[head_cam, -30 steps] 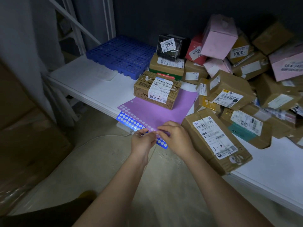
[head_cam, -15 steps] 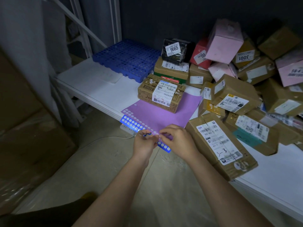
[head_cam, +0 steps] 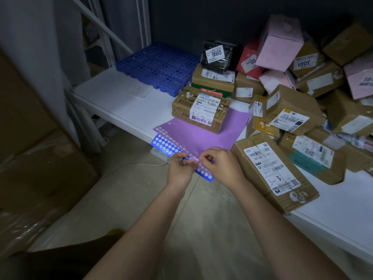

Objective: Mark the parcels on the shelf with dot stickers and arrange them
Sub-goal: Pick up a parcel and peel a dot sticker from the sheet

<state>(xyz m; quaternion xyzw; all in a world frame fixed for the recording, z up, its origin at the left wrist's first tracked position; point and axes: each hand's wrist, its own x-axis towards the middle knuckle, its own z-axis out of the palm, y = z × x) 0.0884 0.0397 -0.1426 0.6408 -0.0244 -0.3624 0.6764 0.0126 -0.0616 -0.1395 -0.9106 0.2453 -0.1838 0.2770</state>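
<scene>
A purple dot-sticker sheet (head_cam: 203, 134) lies over the shelf's front edge, on top of a blue dot-sticker sheet (head_cam: 165, 146). My left hand (head_cam: 180, 168) and my right hand (head_cam: 222, 164) meet at the purple sheet's near edge, fingertips pinching at it. A patterned brown parcel (head_cam: 199, 108) rests on the sheets' far end. A long brown parcel marked "3-3" (head_cam: 274, 174) lies just right of my right hand. Many more brown and pink parcels (head_cam: 292, 110) are heaped to the right.
A white shelf (head_cam: 121, 102) carries a blue plastic grid pallet (head_cam: 159, 67) at the back left. A black parcel labelled 9665 (head_cam: 219, 54) tops a brown box. Large wrapped cartons (head_cam: 36, 158) stand at the left, and a white power strip (head_cam: 160, 154) with cable lies on the floor.
My hands stay at the purple sheet's near edge, the fingers shifting slightly as they work at it. The view has moved a little; no parcel has moved.
</scene>
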